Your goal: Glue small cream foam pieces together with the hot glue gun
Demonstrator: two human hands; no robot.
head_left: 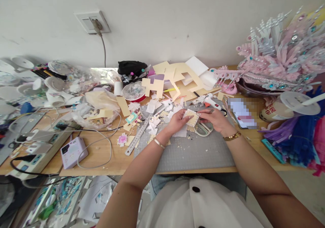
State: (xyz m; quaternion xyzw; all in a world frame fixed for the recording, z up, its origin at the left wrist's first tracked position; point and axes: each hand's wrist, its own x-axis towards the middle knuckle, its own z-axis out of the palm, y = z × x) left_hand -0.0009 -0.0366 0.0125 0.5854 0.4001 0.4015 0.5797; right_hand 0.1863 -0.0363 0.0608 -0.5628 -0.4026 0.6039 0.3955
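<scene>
A small cream card piece [191,118] with a pale edge is held up over the grey cutting mat [195,155]. My left hand [178,121] pinches its left side between thumb and fingers. On the other side, my right hand [214,119] has its fingertips closed at the piece's right edge. Scissors with pale handles [203,130] lie on the mat just below my right hand. White paper scraps [154,123] and a metal ruler [137,138] lie left of my hands. Behind my right hand rests a white glue gun [212,103].
Cut cream card sheets [189,81] are heaped at the back. A phone [242,113] and a lidded drink cup [276,108] stand right, near pink ornaments [284,59]. Left are a plastic bag [98,109], cables, a power strip [48,146] and a lilac device [74,152].
</scene>
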